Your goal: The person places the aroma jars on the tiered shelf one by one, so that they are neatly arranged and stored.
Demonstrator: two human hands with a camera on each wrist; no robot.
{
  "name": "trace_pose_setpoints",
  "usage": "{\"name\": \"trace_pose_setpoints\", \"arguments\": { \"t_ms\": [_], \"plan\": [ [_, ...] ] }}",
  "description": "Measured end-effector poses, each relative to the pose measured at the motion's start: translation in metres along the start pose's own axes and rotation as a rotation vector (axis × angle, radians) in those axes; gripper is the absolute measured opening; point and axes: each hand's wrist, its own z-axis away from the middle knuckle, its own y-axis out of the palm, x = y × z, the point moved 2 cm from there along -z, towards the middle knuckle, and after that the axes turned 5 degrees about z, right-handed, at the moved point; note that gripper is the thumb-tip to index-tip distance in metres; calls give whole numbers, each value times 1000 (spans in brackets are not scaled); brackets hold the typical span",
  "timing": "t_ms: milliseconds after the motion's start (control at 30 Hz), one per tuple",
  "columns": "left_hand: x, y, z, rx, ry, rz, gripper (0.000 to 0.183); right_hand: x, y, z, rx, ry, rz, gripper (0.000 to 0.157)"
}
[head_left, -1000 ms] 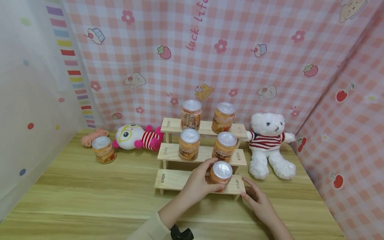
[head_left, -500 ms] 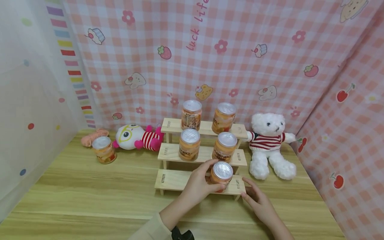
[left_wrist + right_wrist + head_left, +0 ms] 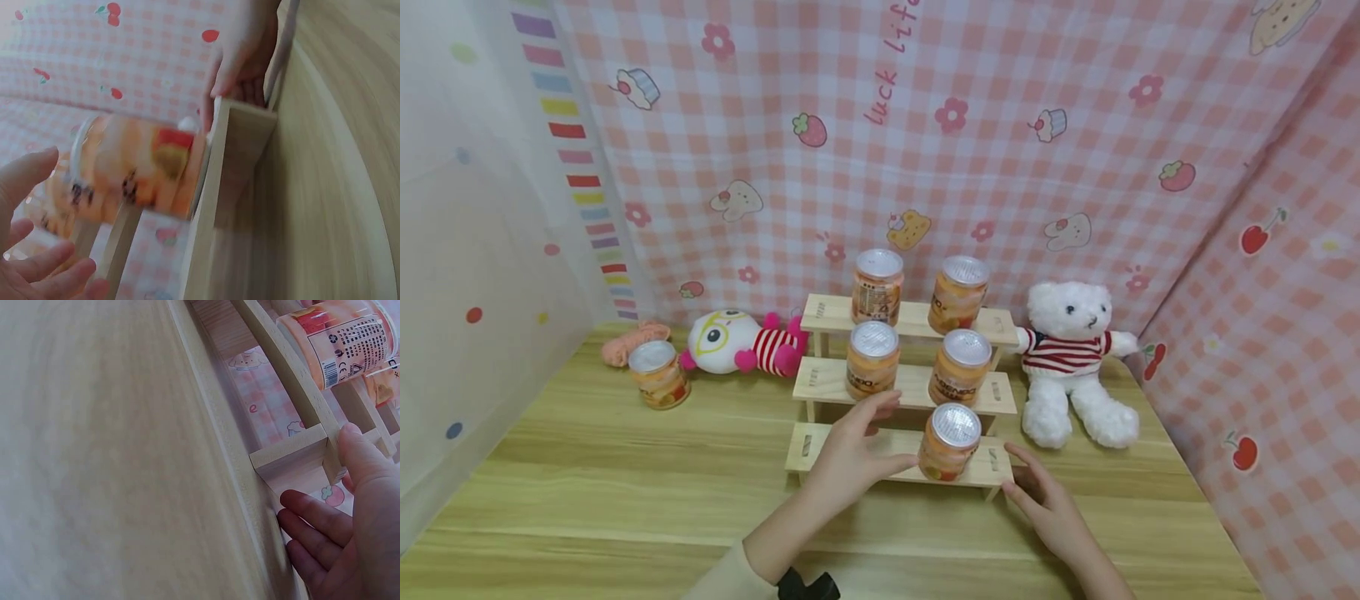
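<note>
On the right part of the bottom step of a three-step wooden rack [image 3: 838,450], an orange canned-fruit jar [image 3: 950,446] with a silvery lid stands upright. My left hand [image 3: 850,458] is just left of this jar, fingers spread and thumb pointing at its side, holding nothing. A gap shows between that hand and the jar [image 3: 140,165] in the left wrist view. At the rack's right end my right hand [image 3: 1047,504] touches the bottom step with thumb and index finger. Its other fingers [image 3: 315,519] hang loose below the board in the right wrist view.
Two similar jars stand on the middle step and two on the top. Another jar [image 3: 658,379] is on the table [image 3: 625,500] at left, beside a pink plush [image 3: 632,342] and a lying striped doll [image 3: 745,343]. A white teddy bear [image 3: 1071,367] sits at right.
My left hand has let go of the jar on the bottom step and moved left, away from it. The jar stays in place, and my right hand has kept its position.
</note>
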Motion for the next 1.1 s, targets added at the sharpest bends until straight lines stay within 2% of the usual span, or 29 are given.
{"name": "trace_pose_setpoints", "arguments": {
  "t_ms": [300, 500, 700, 900, 1100],
  "plan": [
    [13, -68, 25, -125, 43, -55, 71, -1, -1, -1, 6, -1, -6, 51],
    [25, -116, 36, -230, 63, -172, 69, -1, 0, -1, 5, 15, 0, 50],
    [35, -160, 40, -300, 58, -279, 66, 0, 0, -1, 11, 29, -2, 50],
    [49, -200, 41, -359, 14, -352, 70, 1, -1, -1, 9, 13, 0, 50],
    [63, -231, 42, -413, -54, -319, 71, 1, -1, 0, 3, -6, 7, 51]
  ]
}}
